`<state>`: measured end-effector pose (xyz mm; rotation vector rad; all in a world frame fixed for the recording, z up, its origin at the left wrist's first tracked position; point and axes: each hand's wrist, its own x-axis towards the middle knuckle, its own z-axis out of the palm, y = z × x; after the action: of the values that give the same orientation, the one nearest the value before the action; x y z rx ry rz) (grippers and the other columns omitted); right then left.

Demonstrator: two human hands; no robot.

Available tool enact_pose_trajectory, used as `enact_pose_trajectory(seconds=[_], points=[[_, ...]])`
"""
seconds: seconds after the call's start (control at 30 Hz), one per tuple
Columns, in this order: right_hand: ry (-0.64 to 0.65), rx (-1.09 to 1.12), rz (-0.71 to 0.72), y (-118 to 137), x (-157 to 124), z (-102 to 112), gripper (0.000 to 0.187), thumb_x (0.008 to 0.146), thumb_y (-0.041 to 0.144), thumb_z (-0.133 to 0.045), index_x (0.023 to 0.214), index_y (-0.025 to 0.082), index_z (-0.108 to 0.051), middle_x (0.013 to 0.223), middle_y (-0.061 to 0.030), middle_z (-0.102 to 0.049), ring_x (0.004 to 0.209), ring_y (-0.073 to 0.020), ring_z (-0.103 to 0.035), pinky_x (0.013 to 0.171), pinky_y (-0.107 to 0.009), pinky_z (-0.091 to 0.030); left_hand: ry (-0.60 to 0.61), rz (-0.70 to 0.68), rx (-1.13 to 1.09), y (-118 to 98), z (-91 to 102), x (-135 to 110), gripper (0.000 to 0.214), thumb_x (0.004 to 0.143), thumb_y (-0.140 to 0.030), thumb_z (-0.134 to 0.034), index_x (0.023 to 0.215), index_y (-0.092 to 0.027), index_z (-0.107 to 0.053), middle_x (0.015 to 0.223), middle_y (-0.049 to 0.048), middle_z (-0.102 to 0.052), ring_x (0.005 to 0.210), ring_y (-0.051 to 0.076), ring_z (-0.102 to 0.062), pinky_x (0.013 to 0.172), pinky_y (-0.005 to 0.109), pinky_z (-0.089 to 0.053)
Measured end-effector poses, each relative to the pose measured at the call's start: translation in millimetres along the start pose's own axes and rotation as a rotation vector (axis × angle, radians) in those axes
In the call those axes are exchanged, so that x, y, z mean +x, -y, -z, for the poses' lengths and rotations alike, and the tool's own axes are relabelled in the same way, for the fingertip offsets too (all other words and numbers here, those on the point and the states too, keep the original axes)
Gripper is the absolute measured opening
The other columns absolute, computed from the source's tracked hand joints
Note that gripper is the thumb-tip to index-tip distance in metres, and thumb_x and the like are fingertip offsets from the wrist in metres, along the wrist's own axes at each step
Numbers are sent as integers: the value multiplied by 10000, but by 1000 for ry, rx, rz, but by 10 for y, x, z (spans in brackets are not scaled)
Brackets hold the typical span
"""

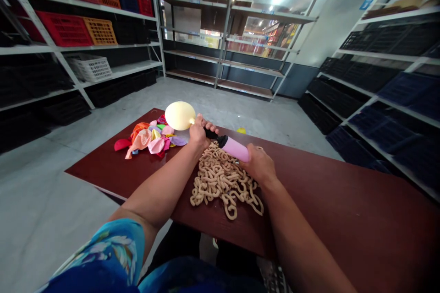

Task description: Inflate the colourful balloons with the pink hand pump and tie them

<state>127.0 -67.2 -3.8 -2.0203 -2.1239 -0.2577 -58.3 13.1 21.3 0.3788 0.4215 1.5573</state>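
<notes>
My left hand (201, 132) is closed around the black nozzle end of a pink hand pump (234, 147), pinching the neck of a partly inflated pale yellow balloon (179, 115) onto it. My right hand (258, 165) grips the rear end of the pink pump barrel. Both hands hover above a heap of tan chain links (222, 178) on the dark red table (343, 201). A pile of flat coloured balloons (149, 139) lies to the left of the inflated one.
A small yellow object (241, 130) lies at the table's far edge. Metal shelving with red, orange, white and black crates (79, 32) lines the left wall; dark bins (378, 82) fill the shelves on the right. Grey floor surrounds the table.
</notes>
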Motion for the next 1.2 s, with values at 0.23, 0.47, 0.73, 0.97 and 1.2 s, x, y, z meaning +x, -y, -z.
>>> enact_pose_trajectory(seconds=[0.23, 0.47, 0.73, 0.97, 1.2], points=[[53, -13, -94, -346, 30, 5, 277, 665, 333, -600, 897, 223, -498, 919, -44, -581, 816, -193, -503, 597, -268, -302, -95, -127, -19, -294, 165, 216, 397, 807, -434, -457, 568, -196, -245, 447, -57, -285, 377, 95, -357, 428, 255, -356], [19, -96, -102, -188, -21, 104, 321, 662, 310, -602, 943, 220, -476, 976, -67, -580, 885, -228, -504, 645, -303, -323, -52, -93, -69, -199, 116, 131, 412, 804, -429, -471, 563, -195, -232, 450, -59, -269, 375, 83, -345, 427, 244, -340], [-43, -89, -9, 91, -38, 38, 309, 694, 390, -584, 899, 196, -457, 873, -67, -580, 851, -213, -528, 621, -284, -321, 5, 35, -37, 31, -21, -29, 485, 770, -505, -495, 540, -193, -204, 453, -50, -266, 395, 82, -354, 432, 242, -354], [32, -15, -20, -108, 21, 44, 279, 690, 399, -570, 877, 210, -487, 861, -41, -585, 794, -192, -529, 570, -263, -291, -50, -38, -61, -205, 62, 93, 426, 798, -444, -476, 545, -190, -245, 450, -52, -286, 384, 83, -358, 431, 244, -353], [81, -28, -119, -363, 3, 93, 317, 667, 330, -590, 957, 234, -507, 934, -50, -592, 824, -210, -527, 589, -274, -310, -99, -135, -56, -335, 202, 238, 423, 788, -482, -465, 560, -194, -254, 448, -58, -293, 372, 87, -352, 425, 248, -344]])
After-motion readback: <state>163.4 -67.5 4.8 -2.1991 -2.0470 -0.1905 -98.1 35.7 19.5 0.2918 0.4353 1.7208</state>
